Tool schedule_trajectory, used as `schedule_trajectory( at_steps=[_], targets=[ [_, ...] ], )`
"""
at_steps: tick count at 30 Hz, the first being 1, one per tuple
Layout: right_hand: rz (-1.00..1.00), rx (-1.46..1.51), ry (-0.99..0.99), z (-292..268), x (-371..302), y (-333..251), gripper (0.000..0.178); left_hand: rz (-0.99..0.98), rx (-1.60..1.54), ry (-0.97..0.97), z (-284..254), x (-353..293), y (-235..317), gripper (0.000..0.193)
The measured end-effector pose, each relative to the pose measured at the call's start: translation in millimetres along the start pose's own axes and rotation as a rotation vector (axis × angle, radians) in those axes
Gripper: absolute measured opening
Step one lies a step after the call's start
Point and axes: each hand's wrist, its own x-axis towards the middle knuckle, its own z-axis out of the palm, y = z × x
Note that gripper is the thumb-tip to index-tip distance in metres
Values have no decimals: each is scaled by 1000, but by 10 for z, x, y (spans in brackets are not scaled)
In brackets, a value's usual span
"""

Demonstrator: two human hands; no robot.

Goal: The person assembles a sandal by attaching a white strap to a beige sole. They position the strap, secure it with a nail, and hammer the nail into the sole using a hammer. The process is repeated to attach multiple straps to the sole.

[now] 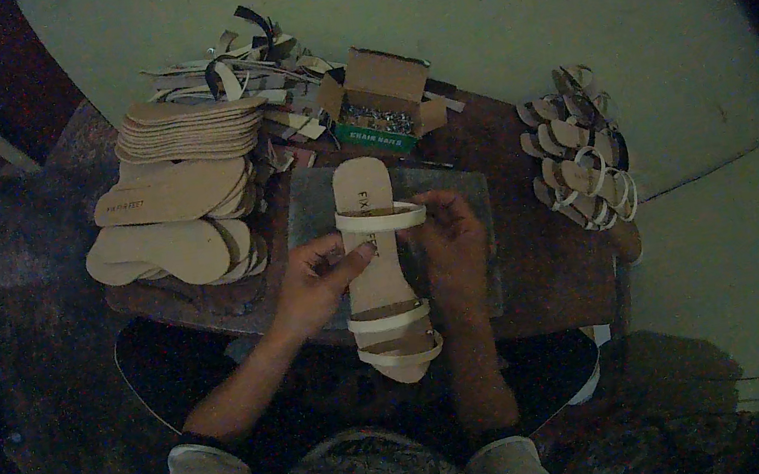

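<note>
A beige sandal (377, 276) with pale straps lies lengthwise between my hands, its heel end away from me and its toe end toward me. My left hand (323, 278) grips its left edge, the thumb lying on the insole. At the right edge, my right hand (448, 228) has its fingertips closed at the end of the pale heel strap (383, 219). Exactly what those fingertips pinch is partly hidden. Two more straps (390, 318) cross the sandal near the toe. Beneath it is a grey square slab (313, 203).
Stacks of beige insoles (167, 207) stand on the left of the brown table (558, 281). Strap scraps (268, 79) lie in a heap behind. An open cardboard box (382, 107) holds small metal nails. Several strapped sandals (579, 153) are piled at the right, by the wall.
</note>
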Motion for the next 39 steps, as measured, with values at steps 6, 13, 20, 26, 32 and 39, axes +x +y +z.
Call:
schedule_trajectory(
  at_steps=[6,13,20,26,32,39],
  targets=[
    [39,-47,-61,-35,26,-46,24,28,121,-44,-44,11,-83,16],
    [68,-7,-63,-15,29,-71,24,-218,92,-89,-13,-24,23,24],
    [12,-21,-221,-39,-4,-290,24,9,-129,-326,-336,-15,171,28],
    [-12,-223,-453,-104,45,-259,23,159,135,-306,-343,28,320,24],
    [34,-272,-446,-41,30,-300,21,158,171,-217,-333,-19,314,19],
    [-86,-391,-392,-6,28,-259,17,136,206,-115,-293,4,277,21]
  ],
)
